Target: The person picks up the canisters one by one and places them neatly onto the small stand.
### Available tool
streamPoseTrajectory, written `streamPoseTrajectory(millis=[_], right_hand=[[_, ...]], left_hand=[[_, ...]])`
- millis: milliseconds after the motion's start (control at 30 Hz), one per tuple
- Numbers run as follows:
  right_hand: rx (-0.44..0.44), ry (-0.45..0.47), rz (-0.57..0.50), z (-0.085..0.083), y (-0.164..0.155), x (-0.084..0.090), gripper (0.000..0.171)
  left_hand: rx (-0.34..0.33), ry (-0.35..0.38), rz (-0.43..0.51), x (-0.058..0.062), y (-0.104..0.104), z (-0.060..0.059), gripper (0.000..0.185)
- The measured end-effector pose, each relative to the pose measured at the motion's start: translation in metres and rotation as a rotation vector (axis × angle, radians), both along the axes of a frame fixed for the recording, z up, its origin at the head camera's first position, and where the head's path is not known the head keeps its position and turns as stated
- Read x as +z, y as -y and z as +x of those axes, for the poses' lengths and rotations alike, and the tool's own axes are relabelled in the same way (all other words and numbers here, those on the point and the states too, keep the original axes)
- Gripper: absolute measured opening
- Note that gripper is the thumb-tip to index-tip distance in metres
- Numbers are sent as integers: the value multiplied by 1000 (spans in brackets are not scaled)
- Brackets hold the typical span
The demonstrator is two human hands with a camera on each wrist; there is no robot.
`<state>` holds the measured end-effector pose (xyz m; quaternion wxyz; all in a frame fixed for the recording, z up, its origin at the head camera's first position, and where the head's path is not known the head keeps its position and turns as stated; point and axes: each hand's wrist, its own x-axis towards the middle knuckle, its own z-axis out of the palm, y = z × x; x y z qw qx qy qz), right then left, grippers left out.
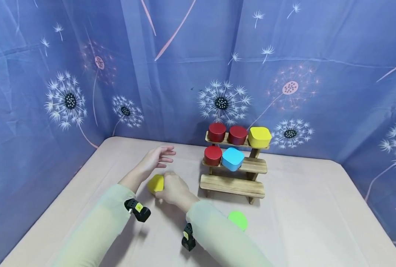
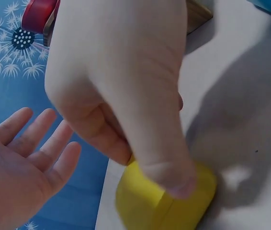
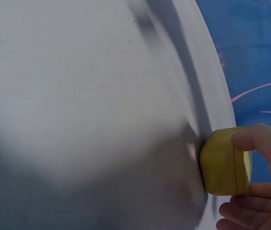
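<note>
My right hand (image 1: pixel 175 189) grips a yellow tin (image 1: pixel 155 184) with rounded corners, left of the wooden stand. In the right wrist view, the thumb (image 3: pixel 250 139) lies on one side of the tin and curled fingers are under the other; a lid seam runs around the tin (image 3: pixel 219 163). My left hand (image 1: pixel 152 159) is raised just behind the tin, its fingers extended and holding nothing. The left wrist view shows that palm (image 2: pixel 16 177) beside the right hand (image 2: pixel 121 91), whose thumb presses near the seam.
A three-step wooden stand (image 1: pixel 231 185) bears two red tins (image 1: pixel 217 132) and a yellow tin (image 1: pixel 260 137) on top. On its middle step sit a red tin (image 1: pixel 213 155) and a blue tin (image 1: pixel 233 159). A green round item (image 1: pixel 238 220) lies in front, partly behind the right sleeve.
</note>
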<state>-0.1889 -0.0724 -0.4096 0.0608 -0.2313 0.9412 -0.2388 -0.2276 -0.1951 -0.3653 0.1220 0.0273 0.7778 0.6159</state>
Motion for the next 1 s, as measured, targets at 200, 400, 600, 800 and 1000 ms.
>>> streamPoseTrajectory(millis=[200, 400, 600, 800, 1000], right_hand=[[-15, 23, -18, 0, -26, 3, 50], [-58, 49, -134, 10, -57, 9, 59], [-60, 48, -191, 23, -83, 18, 60], [-43, -23, -233, 31, -110, 21, 60], [-83, -85, -288, 38, -134, 23, 60]], left_hand=[[-28, -14, -12, 1, -5, -1, 52], [-51, 0, -10, -2, -12, -4, 52], [-121, -1, -33, -3, -25, -2, 53], [-202, 15, -38, -4, -42, -1, 54], [-249, 26, -38, -5, -58, -1, 55]])
